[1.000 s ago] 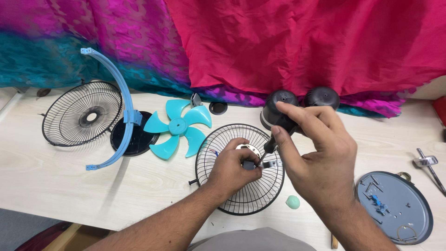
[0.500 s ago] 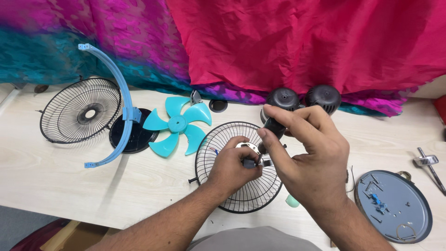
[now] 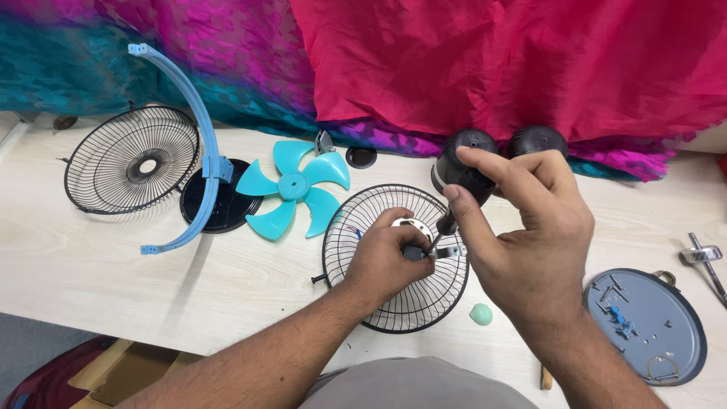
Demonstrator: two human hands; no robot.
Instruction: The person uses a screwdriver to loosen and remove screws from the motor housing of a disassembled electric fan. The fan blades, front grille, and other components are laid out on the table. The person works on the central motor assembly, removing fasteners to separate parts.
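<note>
1. Grip of the right hand closes around a screwdriver, tip down at the hub of the wire fan guard.
2. Left hand pinches a small metal part at that hub.
3. Guard lies flat on the counter, beneath both hands.
4. Left of the grip: turquoise fan blade.
5. Right of it: round grey plate.
</note>
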